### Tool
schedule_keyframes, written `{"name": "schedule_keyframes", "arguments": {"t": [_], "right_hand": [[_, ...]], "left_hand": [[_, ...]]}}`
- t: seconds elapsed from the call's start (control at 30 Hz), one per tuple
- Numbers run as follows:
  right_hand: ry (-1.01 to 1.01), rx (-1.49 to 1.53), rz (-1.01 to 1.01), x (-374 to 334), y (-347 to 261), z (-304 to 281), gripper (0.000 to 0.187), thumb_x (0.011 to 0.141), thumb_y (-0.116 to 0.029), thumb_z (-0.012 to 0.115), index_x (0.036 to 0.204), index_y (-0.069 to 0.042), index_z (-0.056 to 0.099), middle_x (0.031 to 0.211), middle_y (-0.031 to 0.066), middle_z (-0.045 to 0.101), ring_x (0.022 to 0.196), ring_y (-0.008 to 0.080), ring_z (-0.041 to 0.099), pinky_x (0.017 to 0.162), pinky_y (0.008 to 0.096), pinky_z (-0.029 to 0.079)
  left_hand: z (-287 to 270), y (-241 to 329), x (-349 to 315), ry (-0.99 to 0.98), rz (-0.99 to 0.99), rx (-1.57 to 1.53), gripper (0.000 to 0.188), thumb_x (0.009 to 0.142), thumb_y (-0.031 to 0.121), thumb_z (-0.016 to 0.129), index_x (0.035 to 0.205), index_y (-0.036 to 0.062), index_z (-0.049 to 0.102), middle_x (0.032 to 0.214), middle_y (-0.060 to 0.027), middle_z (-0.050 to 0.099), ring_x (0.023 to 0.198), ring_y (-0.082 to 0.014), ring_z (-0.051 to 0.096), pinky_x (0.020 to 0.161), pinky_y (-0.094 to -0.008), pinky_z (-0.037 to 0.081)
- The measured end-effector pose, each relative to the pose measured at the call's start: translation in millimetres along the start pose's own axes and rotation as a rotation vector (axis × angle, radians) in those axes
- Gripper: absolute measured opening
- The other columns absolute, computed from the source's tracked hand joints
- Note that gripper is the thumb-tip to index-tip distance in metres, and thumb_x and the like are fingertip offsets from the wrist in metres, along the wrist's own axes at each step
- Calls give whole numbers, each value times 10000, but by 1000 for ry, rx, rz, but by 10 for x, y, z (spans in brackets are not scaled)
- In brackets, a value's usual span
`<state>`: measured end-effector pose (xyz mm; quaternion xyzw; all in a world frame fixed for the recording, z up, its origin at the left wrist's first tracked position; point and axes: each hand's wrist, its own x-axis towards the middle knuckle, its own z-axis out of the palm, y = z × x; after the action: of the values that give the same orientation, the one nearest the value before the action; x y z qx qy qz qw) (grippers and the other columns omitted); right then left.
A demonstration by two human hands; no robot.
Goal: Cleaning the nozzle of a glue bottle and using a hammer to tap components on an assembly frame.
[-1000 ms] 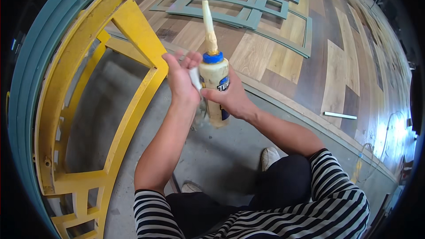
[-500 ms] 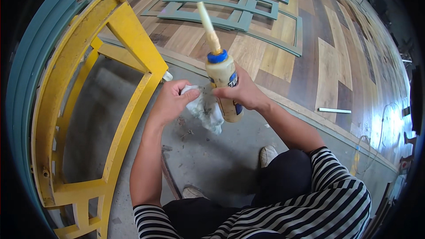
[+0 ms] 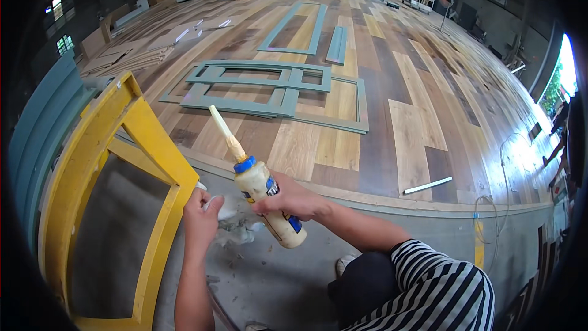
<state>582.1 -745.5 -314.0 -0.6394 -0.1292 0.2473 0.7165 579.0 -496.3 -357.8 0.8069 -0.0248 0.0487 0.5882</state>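
Note:
My right hand (image 3: 288, 199) is wrapped round a glue bottle (image 3: 257, 179), cream-coloured with a blue collar and a long pale nozzle. The bottle leans, its nozzle pointing up and to the left. Close by on the left, my left hand (image 3: 201, 217) pinches a crumpled white rag (image 3: 236, 224). Part of the rag hangs below the fingers, near the bottle's lower side. Just left of that hand stands a yellow metal frame (image 3: 156, 150). Whether the hand touches the frame, I cannot tell.
Grey-green panel frames (image 3: 288, 101) lie stacked on the wood-plank platform (image 3: 422, 190) ahead. A narrow grey-green piece (image 3: 336, 46) and a white strip (image 3: 429, 185) lie there too. Long grey-green boards (image 3: 46, 141) stand at left. A cable (image 3: 503, 165) trails at right.
My view has risen, showing more of the platform and hall. The bottle now tilts further left. Both hands appear lower and further left in the picture, still holding bottle and rag.

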Motion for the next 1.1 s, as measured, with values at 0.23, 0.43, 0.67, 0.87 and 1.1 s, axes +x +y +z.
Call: {"name": "schedule_keyframes", "arguments": {"t": [0.23,0.43,0.67,0.87,1.1], "right_hand": [[19,-182,-130,-10,-56,-63,650,737,-187,834,1291,-46,523,1124,67,635,1036,174,602,928,334,496],[-136,-100,-143,-31,-83,-25,709,730,-187,844,1331,-51,495,1160,62,630,1064,174,597,973,336,477],[-60,-234,-225,-68,-82,-13,683,721,-224,830,1293,-24,516,1111,88,627,1019,172,585,937,323,476],[36,-99,-147,-77,-72,44,678,723,-236,827,1288,-23,519,1083,84,625,992,170,588,917,319,482],[186,-138,-184,58,216,-62,691,711,-239,836,1290,-24,527,1052,95,635,988,183,606,893,325,501]], "left_hand": [[89,11,-106,-644,-125,-223,737,916,358,742,1499,61,405,934,-110,704,750,-191,657,701,-298,519],[285,-638,-146,-178,-402,-1018,520,1024,420,529,1417,86,460,1090,-218,679,897,-285,699,720,-419,590],[619,32,-297,-621,-253,-648,529,880,138,714,1357,44,505,1228,-71,626,1124,-195,608,950,-363,537],[686,-915,-317,-679,41,-264,590,906,178,717,1411,36,447,1298,-92,584,1152,-184,593,994,-336,509],[617,-1084,-349,-697,-377,-566,610,1005,452,572,1471,107,382,1361,-115,539,1202,-268,598,996,-418,536]]}}
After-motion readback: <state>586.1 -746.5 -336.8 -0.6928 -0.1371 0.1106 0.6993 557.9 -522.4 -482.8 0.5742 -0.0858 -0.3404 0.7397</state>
